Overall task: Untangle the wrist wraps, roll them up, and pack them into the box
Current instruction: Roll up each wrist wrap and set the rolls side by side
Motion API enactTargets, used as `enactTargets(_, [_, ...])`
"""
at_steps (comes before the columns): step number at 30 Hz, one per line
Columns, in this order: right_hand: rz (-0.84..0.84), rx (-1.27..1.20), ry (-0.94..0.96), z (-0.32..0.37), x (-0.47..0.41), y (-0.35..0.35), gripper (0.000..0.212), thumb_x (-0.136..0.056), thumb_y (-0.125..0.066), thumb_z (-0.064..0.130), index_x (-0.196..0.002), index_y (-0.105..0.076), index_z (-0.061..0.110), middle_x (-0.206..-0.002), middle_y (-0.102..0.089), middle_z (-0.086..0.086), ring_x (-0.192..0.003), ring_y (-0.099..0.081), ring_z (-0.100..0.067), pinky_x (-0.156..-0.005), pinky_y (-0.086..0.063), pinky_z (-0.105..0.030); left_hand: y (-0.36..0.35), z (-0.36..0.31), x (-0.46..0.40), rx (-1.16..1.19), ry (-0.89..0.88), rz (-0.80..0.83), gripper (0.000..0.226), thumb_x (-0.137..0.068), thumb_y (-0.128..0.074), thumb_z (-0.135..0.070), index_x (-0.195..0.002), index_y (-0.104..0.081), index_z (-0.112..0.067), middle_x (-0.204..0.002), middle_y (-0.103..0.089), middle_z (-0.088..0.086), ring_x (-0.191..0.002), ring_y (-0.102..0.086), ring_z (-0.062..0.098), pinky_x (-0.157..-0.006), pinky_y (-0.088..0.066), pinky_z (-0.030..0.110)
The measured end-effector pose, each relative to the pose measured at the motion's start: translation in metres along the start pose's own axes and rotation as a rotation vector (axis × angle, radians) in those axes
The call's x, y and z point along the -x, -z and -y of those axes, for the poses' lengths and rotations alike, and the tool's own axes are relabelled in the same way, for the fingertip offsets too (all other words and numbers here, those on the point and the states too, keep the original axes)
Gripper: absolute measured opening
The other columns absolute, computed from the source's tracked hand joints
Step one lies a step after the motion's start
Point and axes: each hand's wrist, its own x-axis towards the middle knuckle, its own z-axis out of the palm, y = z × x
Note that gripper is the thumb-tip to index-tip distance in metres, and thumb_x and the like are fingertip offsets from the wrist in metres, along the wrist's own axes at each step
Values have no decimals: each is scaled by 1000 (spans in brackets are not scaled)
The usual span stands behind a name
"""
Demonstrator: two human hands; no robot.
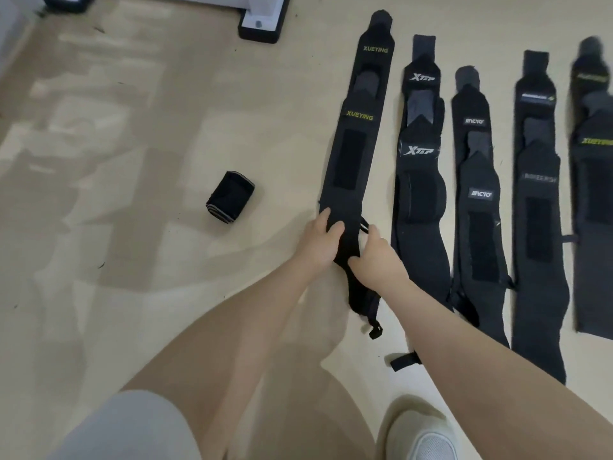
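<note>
Wrist wrap [356, 161], black with yellow lettering, lies stretched on the floor [166, 127] at center frame, its near end pinched between the left hand [320, 242] and right hand [376, 258], both with fingers curled around the fabric. Four more wraps [477, 200] lie flat side by side to the right, and farther left sits one rolled wrap [230, 197].
</note>
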Motion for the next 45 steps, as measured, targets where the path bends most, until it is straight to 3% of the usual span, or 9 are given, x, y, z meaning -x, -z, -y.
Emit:
enactTargets(6, [21,-452,-166,-2,-31,30,51,-98,-43,14,-146,-25,9,-148,-36,-11,-131,-40,-28,-97,-39,-32,16,-16,-29,-464,-100,22,51,-103,-29,-31,-151,-19,-20,-159,-12,1,-146,-11,21,-119,-13,38])
enactTargets(11, [24,-564,-116,0,-65,39,51,-101,-35,11,-149,-21,14,-152,-30,-6,-136,-34,-24,-107,-31,-30,13,-30,-65,-606,-138,47,57,-102,-31,-31,-152,-6,-17,-160,-8,4,-146,-12,23,-118,-16,37])
enactTargets(16, [33,-926,-222,7,-100,32,34,-100,-37,14,-133,-45,7,-131,-53,-13,-106,-56,-20,-96,-45,-34,-9,-33,-82,-321,-5,-33,66,-100,-38,-35,-152,-4,-14,-158,-15,6,-144,-19,25,-116,-20,39])
enactTargets(21, [77,-1303,-373,14,-115,46,22,-100,-40,18,-108,-58,9,-72,-50,-2,-51,-39,-7,-48,-37,-18,-21,-38,-85,-67,49,-75,69,-96,-39,-48,-152,-8,-23,-158,-17,0,-144,-18,22,-117,-20,43])
enactTargets(25, [68,-1050,-72,17,-107,61,37,-100,-35,15,-132,-50,28,-88,-56,-3,-48,-43,-4,-46,-36,-15,-27,-62,-93,210,75,81,69,-91,-43,-57,-148,-27,-22,-144,-45,1,-129,-45,18,-106,-39,35])
enactTargets(28, [-53,-686,145,20,-105,67,44,-93,-40,6,-132,-52,24,-111,-64,-4,-92,-61,-14,-77,-52,-23,-31,-71,-95,431,167,130,52,-92,-46,-54,-128,-51,-17,-115,-60,-4,-102,-57,9,-81,-47,20])
enactTargets(34, [60,-159,373,49,-91,50,43,-94,-42,9,-137,-43,13,-102,-64,-9,-86,-57,-21,-81,-46,-31,11,-41,-104,633,290,40,42,-95,-49,-43,-123,-56,-12,-111,-61,1,-101,-57,15,-91,-44,29])
enactTargets(39, [-124,-206,281,45,-81,21,39,-96,-40,9,-135,-47,11,-125,-57,-8,-110,-56,-22,-92,-42,-26,40,-9,-113,171,193,-241,41,-96,-47,-32,-123,-54,-3,-101,-63,12,-93,-61,27,-86,-52,41])
enactTargets(45, [-95,-175,49,-7,-64,7,26,-98,-43,19,-120,-53,9,-109,-58,-3,-85,-50,-12,-73,-38,-23,37,8,-72,-508,-165,-403,41,-95,-50,-23,-133,-43,-9,-130,-43,10,-115,-48,23,-91,-40,28])
